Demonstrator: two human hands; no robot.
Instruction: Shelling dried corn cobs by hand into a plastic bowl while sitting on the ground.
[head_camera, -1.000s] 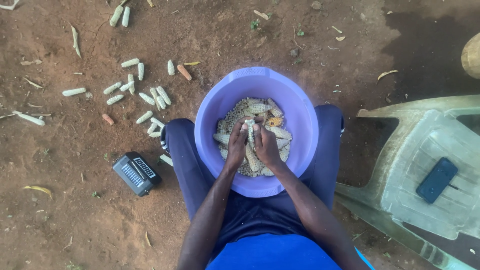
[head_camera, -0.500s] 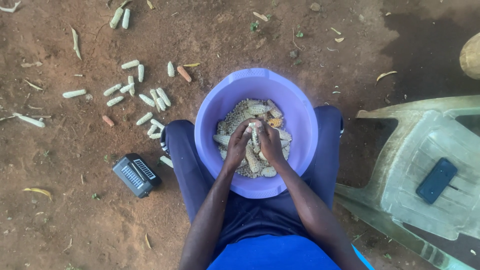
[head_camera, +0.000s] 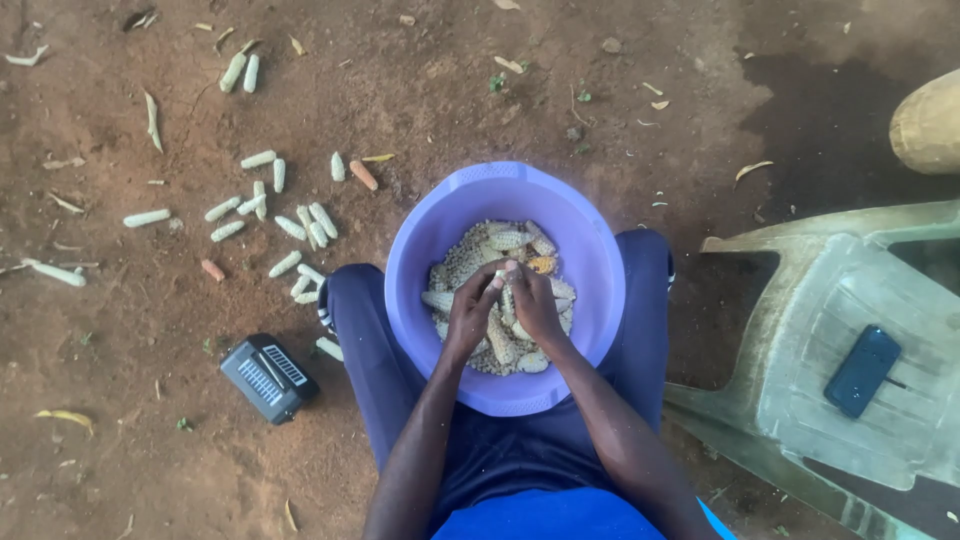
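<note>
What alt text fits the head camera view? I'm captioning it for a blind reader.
Seen from above, a seated person's left hand and right hand grip a maize cob over a purple basin of cobs and kernels on their lap. Bare cobs and a small black radio lie on red dirt; a phone rests on a plastic chair.

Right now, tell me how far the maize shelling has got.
Done: many bare cobs lie scattered on the dirt to the person's left, and loose kernels cover the bottom of the purple basin. In hand: the left hand and right hand grip one cob together over the basin. Left: several unshelled cobs lie in the basin.
</note>
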